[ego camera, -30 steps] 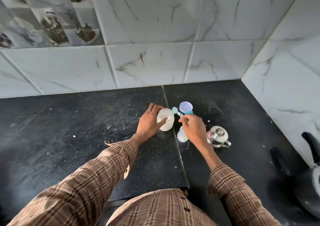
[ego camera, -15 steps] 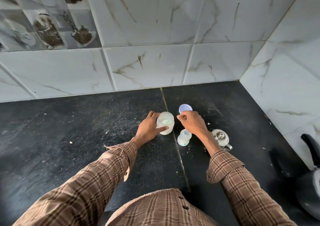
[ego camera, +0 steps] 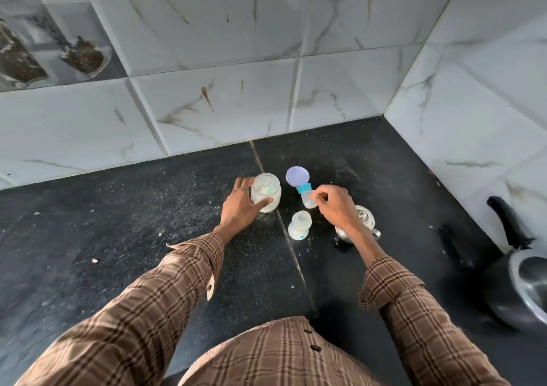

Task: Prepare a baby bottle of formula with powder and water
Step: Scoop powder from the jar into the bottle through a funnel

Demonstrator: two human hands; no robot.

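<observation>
A small open baby bottle (ego camera: 299, 226) stands on the black counter (ego camera: 148, 237) between my hands. Just left of it, my left hand (ego camera: 239, 206) grips a clear powder jar (ego camera: 266, 191) with white powder and a teal scoop inside. A lavender lid (ego camera: 297, 176) lies flat behind the bottle. Beside the lid stands the bottle top (ego camera: 306, 196), a teal collar with a clear cover. My right hand (ego camera: 336, 206) pinches that cover with curled fingertips.
A small steel pot (ego camera: 365, 218) sits right behind my right wrist. A dark pan with a black handle (ego camera: 521, 282) fills the right edge. Marble tile walls close the back and right side. White specks dot the counter.
My right hand carried the teal scoop from above the bottle to the jar, left it inside, then moved right to the bottle top. My left hand stayed on the jar.
</observation>
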